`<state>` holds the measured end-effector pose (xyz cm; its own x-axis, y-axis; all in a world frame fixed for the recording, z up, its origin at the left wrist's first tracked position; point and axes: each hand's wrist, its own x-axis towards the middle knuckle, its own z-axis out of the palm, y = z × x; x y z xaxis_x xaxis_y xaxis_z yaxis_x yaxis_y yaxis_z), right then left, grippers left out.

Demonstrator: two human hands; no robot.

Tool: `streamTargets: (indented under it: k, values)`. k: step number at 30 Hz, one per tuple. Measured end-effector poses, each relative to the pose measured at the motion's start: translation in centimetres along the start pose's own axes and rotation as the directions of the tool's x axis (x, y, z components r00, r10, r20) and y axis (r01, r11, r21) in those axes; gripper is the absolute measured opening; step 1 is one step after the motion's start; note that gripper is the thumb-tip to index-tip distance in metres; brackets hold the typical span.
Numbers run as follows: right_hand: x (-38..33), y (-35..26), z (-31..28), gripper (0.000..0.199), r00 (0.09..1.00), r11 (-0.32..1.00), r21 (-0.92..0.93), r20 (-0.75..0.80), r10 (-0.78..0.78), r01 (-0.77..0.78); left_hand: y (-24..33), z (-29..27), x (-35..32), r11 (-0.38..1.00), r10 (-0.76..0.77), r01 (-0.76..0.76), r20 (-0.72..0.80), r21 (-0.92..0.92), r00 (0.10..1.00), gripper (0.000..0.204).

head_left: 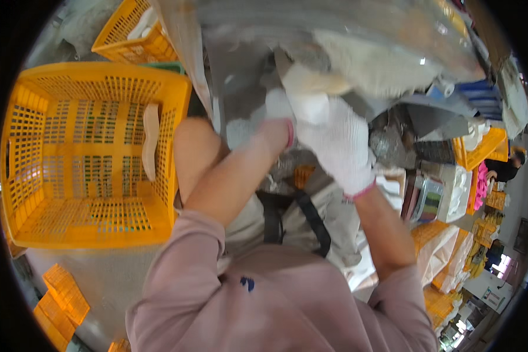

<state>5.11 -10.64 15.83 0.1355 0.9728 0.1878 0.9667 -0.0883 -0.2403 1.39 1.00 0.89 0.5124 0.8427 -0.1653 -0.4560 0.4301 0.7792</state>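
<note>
Both my hands wear white knit gloves with pink cuffs and meet in front of a grey machine [240, 53], close to its dusty pale working part [358, 61]. My right hand [339, 138] has its fingers bent round a small white piece [311, 108], too smeared to name. My left hand [280, 107] is beside it, blurred by motion, its fingers not readable. To my left, a large yellow plastic crate [179, 105] holds one long, curved beige piece [151, 141], shaped like a shoe sole, lying against its right wall.
Behind the large crate stands a smaller yellow crate [117, 41] with pale pieces in it. More orange crates [64, 293] lie at lower left. Stacked crates and boxes [443, 240] line my right side. A person in dark clothing [506, 170] is far right.
</note>
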Motion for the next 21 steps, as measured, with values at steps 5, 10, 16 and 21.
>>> streamTargets:
  k: [5, 10, 16, 21]
  values:
    - [-3.1, 0.2, 1.7, 0.056, 0.964, 0.945, 0.278, -0.148, 0.219, -0.172, 0.5, -1.6, -0.6, 0.88, -0.362, 0.388, 0.141, -0.273, 0.921, 0.047]
    - [-0.6, 0.3, 2.6, 0.044, 0.928, 0.907, 0.29, -0.121, 0.352, -0.306, -0.4, 0.1, -2.4, 0.983, 0.155, -0.143, -0.112, 0.111, 0.981, 0.052]
    - [0.7, -0.6, 2.3, 0.038, 0.92, 0.827, 0.439, -0.004, 0.393, -0.351, -2.0, 0.6, -2.9, 0.956, 0.042, -0.055, -0.054, -0.288, 0.998, 0.051]
    - [0.9, 0.6, 1.5, 0.041, 0.973, 0.89, 0.438, -0.124, 0.197, -0.125, 0.2, -0.4, -2.3, 0.963, -0.065, 0.094, 0.119, -0.252, 0.991, 0.035]
